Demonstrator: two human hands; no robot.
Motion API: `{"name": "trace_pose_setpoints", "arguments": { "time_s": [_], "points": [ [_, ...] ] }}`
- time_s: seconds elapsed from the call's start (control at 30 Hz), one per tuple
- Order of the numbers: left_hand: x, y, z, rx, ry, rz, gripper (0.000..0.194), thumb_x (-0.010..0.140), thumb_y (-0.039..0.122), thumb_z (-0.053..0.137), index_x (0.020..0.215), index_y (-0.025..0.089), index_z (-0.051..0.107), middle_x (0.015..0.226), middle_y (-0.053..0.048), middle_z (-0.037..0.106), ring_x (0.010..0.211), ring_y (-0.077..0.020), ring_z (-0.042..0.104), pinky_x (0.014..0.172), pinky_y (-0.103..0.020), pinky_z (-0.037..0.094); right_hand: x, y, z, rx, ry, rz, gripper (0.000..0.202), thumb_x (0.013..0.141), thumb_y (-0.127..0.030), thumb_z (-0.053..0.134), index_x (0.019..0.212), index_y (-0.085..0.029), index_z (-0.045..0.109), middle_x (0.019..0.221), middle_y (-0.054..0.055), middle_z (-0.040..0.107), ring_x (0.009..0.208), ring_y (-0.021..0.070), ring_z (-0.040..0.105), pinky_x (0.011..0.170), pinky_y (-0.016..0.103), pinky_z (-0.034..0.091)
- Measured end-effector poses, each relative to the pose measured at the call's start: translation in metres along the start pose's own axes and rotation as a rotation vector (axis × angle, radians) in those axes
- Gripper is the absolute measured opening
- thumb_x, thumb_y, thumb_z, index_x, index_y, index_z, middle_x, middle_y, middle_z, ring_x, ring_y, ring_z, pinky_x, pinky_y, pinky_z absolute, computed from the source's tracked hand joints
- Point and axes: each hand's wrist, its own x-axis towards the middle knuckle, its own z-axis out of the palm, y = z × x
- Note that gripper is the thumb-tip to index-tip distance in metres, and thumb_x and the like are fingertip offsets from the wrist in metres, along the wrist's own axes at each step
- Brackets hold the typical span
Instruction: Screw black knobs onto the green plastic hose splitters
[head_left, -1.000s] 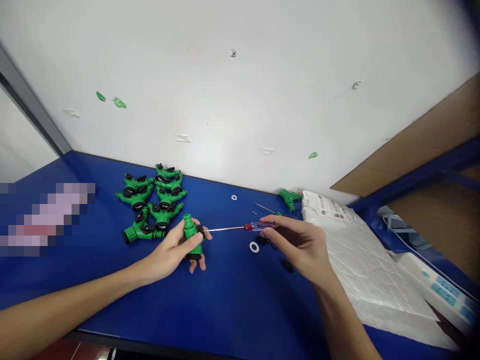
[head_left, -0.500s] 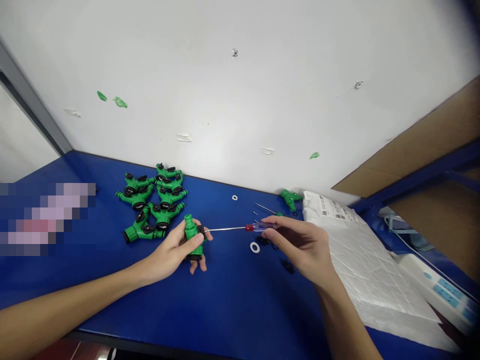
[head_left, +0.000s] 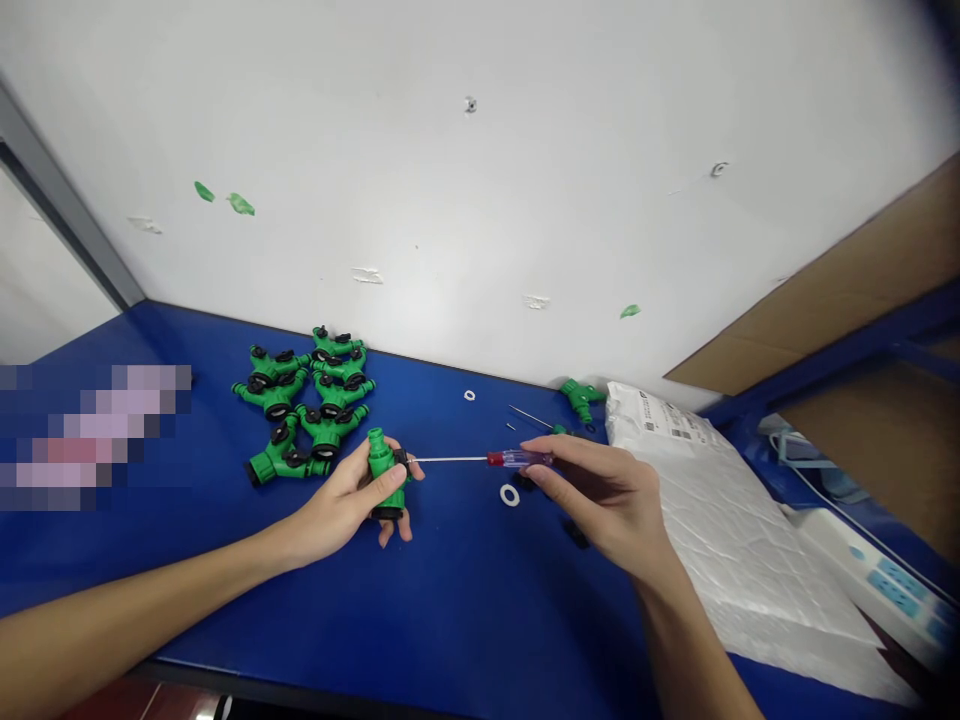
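A tubular green plastic fitting (head_left: 380,458) is clasped in the left hand (head_left: 345,510), whose fingers (head_left: 405,527) could be jabbed should the purple-handled steel screwdriver (head_left: 496,459), pinched by the right hand (head_left: 611,487), be tilted off-line.

The left forearm (head_left: 165,590) and right forearm (head_left: 694,635) are bare as far as the view reaches, slim and smooth in outline, tapering through narrow wrists (head_left: 279,545) into an ungloved left hand (head_left: 352,502) and right hand (head_left: 619,495) with slender fingers (head_left: 579,452).
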Motion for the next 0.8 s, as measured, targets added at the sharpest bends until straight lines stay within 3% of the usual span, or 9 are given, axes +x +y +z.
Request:
{"name": "trace_pose_setpoints", "arguments": {
  "time_s": [0.1, 0.2, 0.37, 0.47, 0.57, 0.63, 0.7, 0.8],
  "points": [
    [-0.001, -0.002, 0.000, 0.068, -0.020, 0.030, 0.030, 0.092, 0.047, 0.056, 0.100, 0.021, 0.043, 0.106, -0.004, 0.055, 0.061, -0.0133, 0.068, 0.046, -0.023, 0.048, 0.002, -0.003, 0.000, -0.053, -0.020, 0.018, 0.011, 0.084, -0.028, 0.069, 0.081, -0.019, 0.076, 0.068, 0.004, 0.072, 0.057, 0.0168, 0.063, 0.052, 0.028, 0.052],
    [-0.003, -0.004, 0.001, 0.124, -0.041, 0.035, 0.030, 0.092, 0.047, 0.056, 0.102, 0.019, 0.046, 0.103, -0.004, 0.055, 0.063, -0.0129, 0.068, 0.047, -0.023, 0.048, 0.004, -0.003, 0.003, -0.120, -0.063, 0.047, 0.031, 0.090, -0.032, 0.060, 0.065, -0.017, 0.070, 0.052, 0.001, 0.060, 0.046, 0.0124, 0.053, 0.044, 0.025, 0.041],
    [-0.004, -0.005, 0.002, 0.112, -0.034, 0.009, 0.032, 0.092, 0.048, 0.055, 0.101, 0.019, 0.045, 0.104, -0.005, 0.056, 0.062, -0.0128, 0.068, 0.046, -0.023, 0.048, 0.001, 0.006, 0.011, 0.009, 0.039, 0.114, 0.015, 0.088, -0.029, 0.063, 0.094, -0.018, 0.071, 0.053, -0.002, 0.060, 0.045, 0.0120, 0.053, 0.044, 0.024, 0.043],
    [-0.002, -0.004, 0.002, 0.089, -0.013, -0.001, 0.032, 0.092, 0.048, 0.056, 0.099, 0.020, 0.042, 0.105, -0.004, 0.056, 0.060, -0.0127, 0.068, 0.045, -0.022, 0.048, -0.001, 0.007, 0.010, 0.099, 0.026, 0.126, 0.010, 0.082, -0.026, 0.070, 0.090, -0.019, 0.071, 0.060, 0.001, 0.067, 0.050, 0.0140, 0.059, 0.047, 0.025, 0.048],
    [0.000, -0.005, 0.001, 0.081, 0.000, 0.003, 0.030, 0.092, 0.047, 0.055, 0.098, 0.021, 0.041, 0.106, -0.004, 0.056, 0.060, -0.0126, 0.068, 0.045, -0.022, 0.049, 0.000, 0.002, 0.007, 0.113, -0.014, 0.123, 0.018, 0.077, -0.023, 0.075, 0.095, -0.020, 0.072, 0.071, 0.003, 0.074, 0.059, 0.0172, 0.066, 0.055, 0.028, 0.054],
    [0.000, -0.006, 0.000, 0.084, 0.001, 0.011, 0.030, 0.092, 0.046, 0.055, 0.099, 0.021, 0.041, 0.106, -0.004, 0.056, 0.060, -0.0127, 0.069, 0.045, -0.022, 0.049, 0.001, 0.001, 0.008, 0.021, -0.042, 0.094, 0.005, 0.082, -0.024, 0.071, 0.084, -0.019, 0.072, 0.063, 0.001, 0.071, 0.054, 0.0154, 0.064, 0.052, 0.026, 0.050],
    [0.000, -0.007, 0.000, 0.085, 0.003, 0.015, 0.030, 0.092, 0.046, 0.055, 0.099, 0.021, 0.041, 0.106, -0.004, 0.055, 0.060, -0.0128, 0.069, 0.044, -0.022, 0.048, 0.001, 0.001, 0.010, -0.095, -0.069, 0.061, 0.023, 0.089, -0.026, 0.062, 0.067, -0.018, 0.067, 0.052, 0.000, 0.064, 0.045, 0.0121, 0.056, 0.046, 0.024, 0.043],
    [0.000, -0.006, 0.000, 0.077, 0.008, 0.015, 0.031, 0.092, 0.047, 0.055, 0.098, 0.021, 0.040, 0.106, -0.003, 0.055, 0.060, -0.0127, 0.068, 0.044, -0.022, 0.049, 0.000, 0.005, 0.015, -0.141, -0.048, 0.045, 0.026, 0.094, -0.028, 0.053, 0.076, -0.017, 0.068, 0.049, -0.002, 0.058, 0.042, 0.0105, 0.049, 0.044, 0.024, 0.038]
  ]
}}
